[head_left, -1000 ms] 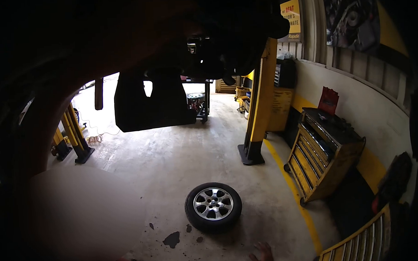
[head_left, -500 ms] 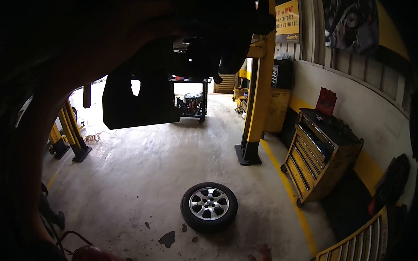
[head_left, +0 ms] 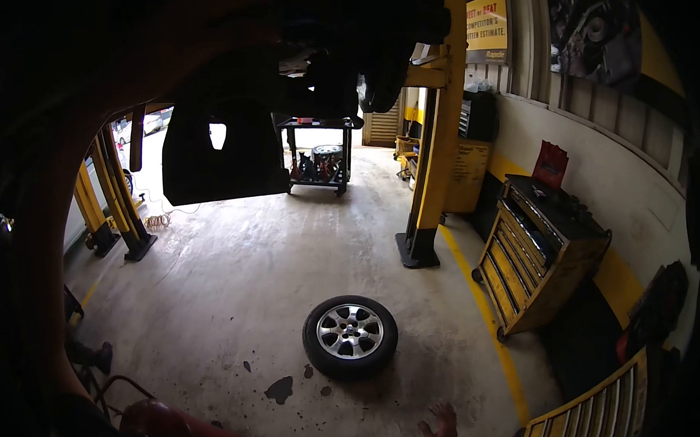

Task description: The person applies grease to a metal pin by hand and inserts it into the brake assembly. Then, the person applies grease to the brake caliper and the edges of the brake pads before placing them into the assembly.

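My right hand [head_left: 442,426] shows at the bottom edge, dim, with its fingers apart and nothing visible in it. It hangs apart from a wheel [head_left: 350,337], a black tyre on a silver spoked rim lying flat on the concrete floor. Overhead, the dark underside of a raised vehicle [head_left: 325,69] fills the top, with a dark flap-like panel [head_left: 223,173] hanging from it. My left hand cannot be seen; the left side is lost in a broad dark curved shape.
Yellow lift posts [head_left: 433,177] stand at right and left. A yellow tool chest [head_left: 532,258] lines the right wall; a slatted yellow unit [head_left: 595,402] sits nearer. A black cart [head_left: 317,154] stands behind. At bottom left lies a rounded red object [head_left: 176,426].
The view has shifted slightly, so the cart and left posts show more. My right hand appears a little higher in the frame. The wheel still lies on the floor.
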Motion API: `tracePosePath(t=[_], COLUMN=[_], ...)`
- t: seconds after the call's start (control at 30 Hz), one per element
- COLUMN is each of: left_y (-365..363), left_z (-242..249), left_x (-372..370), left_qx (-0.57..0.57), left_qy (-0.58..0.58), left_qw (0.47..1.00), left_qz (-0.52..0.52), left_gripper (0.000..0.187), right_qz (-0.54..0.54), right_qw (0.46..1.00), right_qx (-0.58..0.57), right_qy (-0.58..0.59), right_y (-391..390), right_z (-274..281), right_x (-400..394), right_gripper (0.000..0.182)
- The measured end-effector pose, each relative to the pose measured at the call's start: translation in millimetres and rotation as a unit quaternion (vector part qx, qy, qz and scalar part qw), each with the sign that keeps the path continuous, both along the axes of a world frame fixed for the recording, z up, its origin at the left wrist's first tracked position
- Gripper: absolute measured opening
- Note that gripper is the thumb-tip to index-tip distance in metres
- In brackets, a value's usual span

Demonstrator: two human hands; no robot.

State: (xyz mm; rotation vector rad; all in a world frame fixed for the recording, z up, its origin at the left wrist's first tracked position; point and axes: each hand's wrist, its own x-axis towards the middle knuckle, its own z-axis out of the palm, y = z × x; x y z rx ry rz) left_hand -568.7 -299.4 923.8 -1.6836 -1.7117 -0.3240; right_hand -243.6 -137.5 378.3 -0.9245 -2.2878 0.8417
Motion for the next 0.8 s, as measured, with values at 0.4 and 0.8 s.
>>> tracePosePath(t=[0.4, 0.8], left_y=[6.8, -0.7], left_z=[-18.0, -11.4], left_x=[-4.5, 5.9], left_qx=[0.147, 0.072], left_qy=[0.188, -0.066], left_qw=[0.970, 0.992], left_qz=[0.056, 0.082], left_gripper=[0.029, 0.028], right_qz=[-0.016, 0.001], right_qw=[1.000, 0.969], right_qx=[0.004, -0.071], right_qy=[0.019, 0.236], right_y=[-1.9, 6.0], right_z=[-8.9, -62.0], right_x=[8.5, 17.7], right_gripper=[0.044, 0.062])
